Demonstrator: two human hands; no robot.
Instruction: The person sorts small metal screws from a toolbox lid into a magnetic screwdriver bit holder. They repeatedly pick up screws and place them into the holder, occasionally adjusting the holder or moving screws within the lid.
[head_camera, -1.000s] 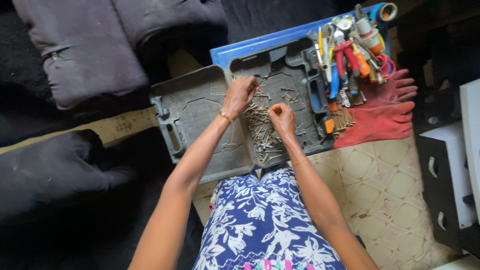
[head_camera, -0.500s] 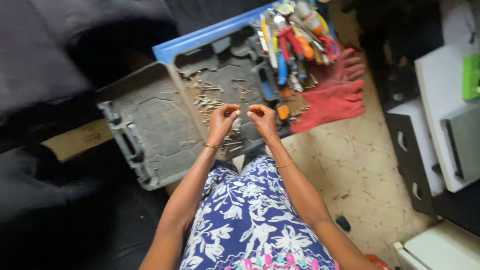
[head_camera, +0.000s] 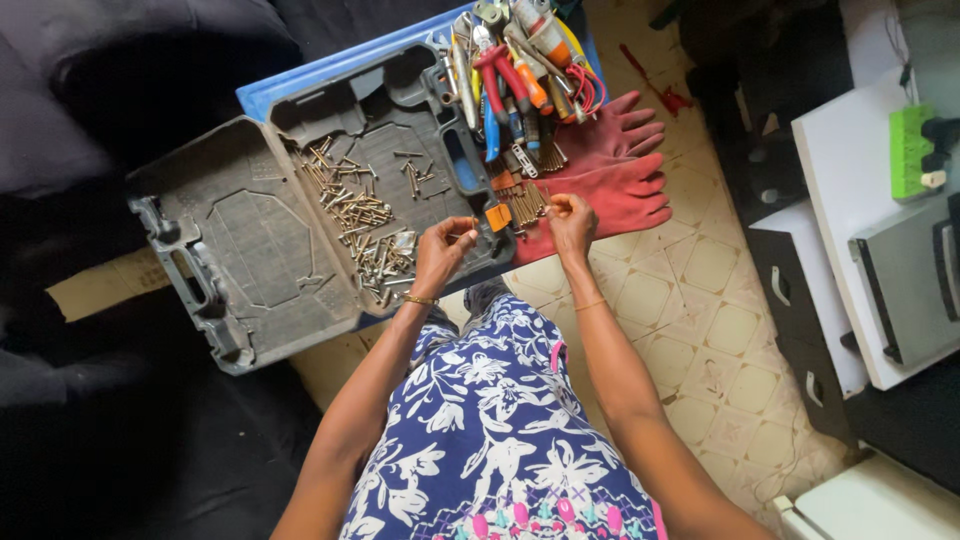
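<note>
An open grey tool case (head_camera: 250, 240) lies on the floor in front of me, on a blue board (head_camera: 300, 80). Loose screws (head_camera: 365, 225) are scattered in its right half. My left hand (head_camera: 447, 252) hovers at the case's near right corner, fingers pinched on what look like small screws. My right hand (head_camera: 572, 222) is pinched on a screw just over a row of brass screws (head_camera: 525, 205), which lies on the edge of the red rubber gloves (head_camera: 620, 170). A heap of pliers and screwdrivers (head_camera: 510, 70) sits behind the gloves.
Dark cushions (head_camera: 120, 60) fill the left side, with a strip of cardboard (head_camera: 90, 285) under the case. At the right stand white furniture (head_camera: 860, 200) with a green block (head_camera: 912, 150) on it and dark drawers (head_camera: 800, 300). Patterned tiled floor (head_camera: 720, 330) shows between.
Both hands left the screw pile in the case and came together. The right hand then moved right to the brass screws by the gloves. The camera view shifted right.
</note>
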